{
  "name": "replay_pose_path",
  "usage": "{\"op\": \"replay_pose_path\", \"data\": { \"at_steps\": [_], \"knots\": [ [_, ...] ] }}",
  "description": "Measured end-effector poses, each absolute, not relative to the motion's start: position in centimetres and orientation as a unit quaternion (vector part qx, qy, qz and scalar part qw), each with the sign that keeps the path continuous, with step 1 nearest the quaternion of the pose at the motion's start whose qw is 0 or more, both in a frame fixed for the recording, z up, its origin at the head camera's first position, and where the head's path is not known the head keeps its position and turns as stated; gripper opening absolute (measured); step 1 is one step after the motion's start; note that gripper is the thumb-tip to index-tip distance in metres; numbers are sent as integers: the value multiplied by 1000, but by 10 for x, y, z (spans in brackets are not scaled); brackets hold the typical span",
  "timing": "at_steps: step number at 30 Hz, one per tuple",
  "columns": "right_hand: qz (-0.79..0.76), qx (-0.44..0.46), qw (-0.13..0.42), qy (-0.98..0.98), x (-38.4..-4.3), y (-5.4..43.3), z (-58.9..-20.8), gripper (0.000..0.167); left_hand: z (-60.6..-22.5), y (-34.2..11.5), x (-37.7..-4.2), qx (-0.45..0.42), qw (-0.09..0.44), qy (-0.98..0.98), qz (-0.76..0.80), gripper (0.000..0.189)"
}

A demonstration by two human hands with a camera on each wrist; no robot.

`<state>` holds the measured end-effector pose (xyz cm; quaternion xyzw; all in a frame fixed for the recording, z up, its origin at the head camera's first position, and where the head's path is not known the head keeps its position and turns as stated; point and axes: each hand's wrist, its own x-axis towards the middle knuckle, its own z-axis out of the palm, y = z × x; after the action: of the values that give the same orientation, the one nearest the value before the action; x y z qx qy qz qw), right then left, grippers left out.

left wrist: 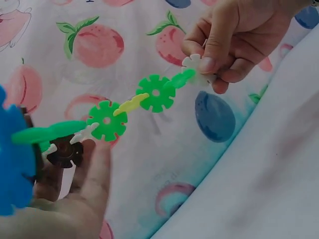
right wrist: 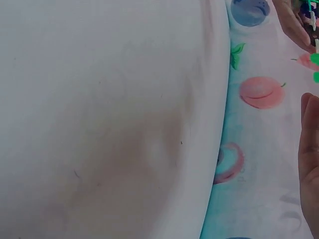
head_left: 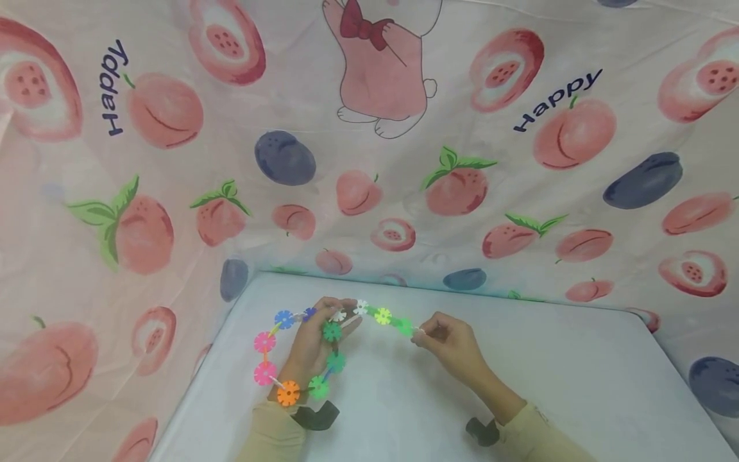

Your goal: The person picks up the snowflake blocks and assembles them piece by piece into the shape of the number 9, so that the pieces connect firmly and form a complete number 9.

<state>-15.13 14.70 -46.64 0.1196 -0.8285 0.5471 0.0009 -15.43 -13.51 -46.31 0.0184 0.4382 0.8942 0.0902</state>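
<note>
A chain of colourful slotted plastic snowflake discs [head_left: 265, 373] hangs in a loop from my left hand [head_left: 314, 340], overlapping the forearm. A green disc [head_left: 331, 331] hangs beside the palm, and a brown disc [left wrist: 65, 152] sits at the left fingers, with the grip there partly covered by a blue disc [left wrist: 15, 149]. From the left hand the chain stretches across to my right hand [head_left: 456, 343]. Its thumb and fingertips pinch a white disc [left wrist: 192, 62] at that end, beside green and yellow discs. The right wrist view catches only part of the right hand, at its edge.
Both hands are over a white table [head_left: 392, 410]. Behind and beside it hangs a pale fabric curtain [head_left: 404, 160] printed with peaches, blue fruit and a rabbit. Dark straps [head_left: 314, 416] show near the wrists at the beige sleeves [head_left: 274, 433].
</note>
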Motion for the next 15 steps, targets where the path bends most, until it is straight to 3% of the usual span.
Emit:
{"op": "replay_pose_path", "data": {
  "at_steps": [9, 15],
  "knots": [
    [541, 90, -42, -835, -152, 150, -466, 13, -459, -134, -152, -8, 84, 446, 891, 59],
    [554, 93, -51, -826, -152, 155, -466, 18, -458, -142, -149, 107, 129, 358, 918, 26]
  ]
}}
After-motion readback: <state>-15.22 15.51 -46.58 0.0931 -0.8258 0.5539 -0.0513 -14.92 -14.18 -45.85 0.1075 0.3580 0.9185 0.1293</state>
